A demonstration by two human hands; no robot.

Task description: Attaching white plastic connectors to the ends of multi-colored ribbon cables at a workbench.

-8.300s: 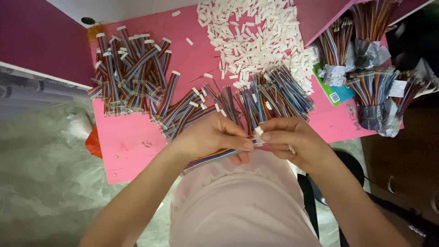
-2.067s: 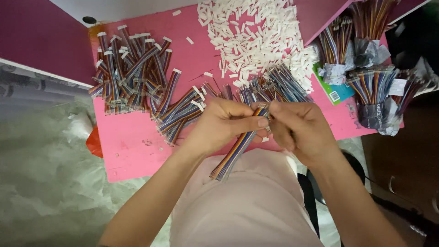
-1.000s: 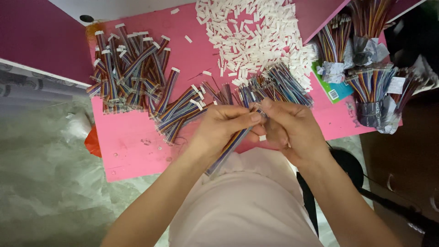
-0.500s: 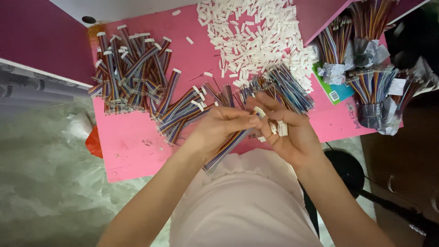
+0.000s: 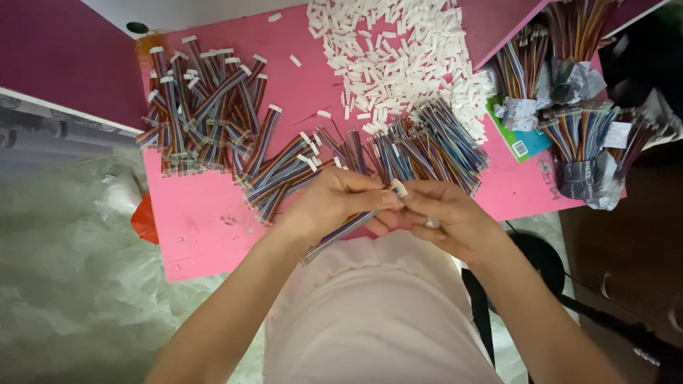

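1. Closest to the camera, a pale pink garment [image 5: 377, 313] is seen filling the bottom middle, with both forearms reaching up from it.
2. The two hands are brought together just past the near edge of the table [image 5: 199, 235]. The left hand [image 5: 334, 206] is clamped on a flat multicoloured ribbon cable [image 5: 341, 231], which is held slanted so its loose end trails down-left toward the lap.
3. The right hand [image 5: 445, 220] is closed too, its fingertips pinched at the white connector [image 5: 398, 188] on the cable's upper end, right where it meets the left thumb. Another small white piece is tucked in the right palm, though what it is can't be made out.
4. Just behind the hands, a loose heap of similar cables [image 5: 420, 149] is spread across the middle of the pink table.
5. Further left, a bigger pile of cables with white ends [image 5: 206, 107] is laid out, kind of criss-crossed.
6. At the far edge, a big scatter of small white connector housings [image 5: 398, 57] is dumped.
7. Off to the right, bundled cable bunches wrapped in paper [image 5: 576, 135] are stacked, with a green card [image 5: 523, 142] lying partly under them.
8. On the left, a crumpled clear plastic sheet [image 5: 64, 284] is spread over the floor.
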